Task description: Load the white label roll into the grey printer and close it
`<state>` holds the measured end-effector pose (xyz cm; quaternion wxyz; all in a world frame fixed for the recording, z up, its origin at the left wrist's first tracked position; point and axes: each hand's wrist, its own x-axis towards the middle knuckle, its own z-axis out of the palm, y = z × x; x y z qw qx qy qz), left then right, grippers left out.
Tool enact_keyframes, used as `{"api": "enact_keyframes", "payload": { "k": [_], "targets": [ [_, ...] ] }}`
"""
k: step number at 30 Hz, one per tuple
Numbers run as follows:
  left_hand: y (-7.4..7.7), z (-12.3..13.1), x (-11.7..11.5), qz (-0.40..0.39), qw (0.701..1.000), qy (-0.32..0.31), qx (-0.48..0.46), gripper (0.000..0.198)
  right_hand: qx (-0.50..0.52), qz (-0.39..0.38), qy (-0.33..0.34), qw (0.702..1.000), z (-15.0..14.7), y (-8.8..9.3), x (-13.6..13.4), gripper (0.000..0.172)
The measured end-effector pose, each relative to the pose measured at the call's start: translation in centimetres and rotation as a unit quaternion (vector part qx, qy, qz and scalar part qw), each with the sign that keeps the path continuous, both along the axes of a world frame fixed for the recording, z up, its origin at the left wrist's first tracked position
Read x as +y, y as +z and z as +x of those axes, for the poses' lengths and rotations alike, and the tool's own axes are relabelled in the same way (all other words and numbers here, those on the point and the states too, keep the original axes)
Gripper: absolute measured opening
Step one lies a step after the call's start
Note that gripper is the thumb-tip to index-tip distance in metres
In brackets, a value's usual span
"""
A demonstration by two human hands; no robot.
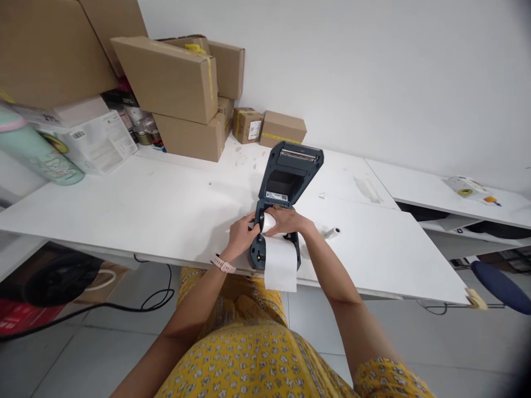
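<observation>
A dark grey label printer [257,257] stands at the front edge of the white table, its lid [292,171] tilted up and back. Inside it sits a white label roll [269,223], with a strip of label paper [281,265] hanging out over the printer's front and the table edge. My right hand [284,219] is wrapped over the roll from the right, thumb and fingers around it. At the printer's left side, my left hand [243,236] has its fingers curled on the edge by the roll's end; whether they grip the roll holder is hidden.
A small white paper roll [333,232] lies right of the printer. Cardboard boxes [166,83] are stacked at the back left, with two smaller boxes [282,128] against the wall. A mint green tumbler [37,146] leans at far left. Black cable [157,301] hangs below the table.
</observation>
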<state>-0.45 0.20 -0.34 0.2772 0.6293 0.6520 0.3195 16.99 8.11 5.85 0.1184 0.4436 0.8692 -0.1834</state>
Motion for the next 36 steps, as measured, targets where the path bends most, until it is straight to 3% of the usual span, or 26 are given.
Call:
{"api": "enact_keyframes", "payload": {
  "k": [4,8,12,15,18,36],
  "targets": [
    [0.2,0.0,-0.1,-0.004,1.0,0.002,-0.01,0.052,0.065,0.061,0.008,0.996,1.4,-0.3,-2.2,0.07],
    [0.4,0.1,-0.3,-0.001,1.0,0.001,-0.031,0.05,0.212,0.155,0.008,0.965,3.6,-1.0,-8.3,0.052],
    [0.3,0.3,-0.5,-0.001,0.999,0.01,-0.049,0.051,0.217,0.207,-0.01,0.954,3.7,-3.6,-15.0,0.047],
    [0.4,0.6,-0.6,-0.008,0.998,0.018,-0.051,0.051,0.218,0.248,-0.016,0.944,2.8,-5.5,-17.5,0.048],
    [0.4,0.8,-0.6,-0.015,0.998,0.023,-0.051,0.051,0.225,0.263,-0.027,0.938,2.1,-6.1,-17.9,0.051],
    [-0.1,1.1,-0.6,-0.012,0.997,0.03,-0.066,0.052,0.266,0.238,-0.051,0.933,2.0,-5.5,-18.0,0.038]
  ]
}}
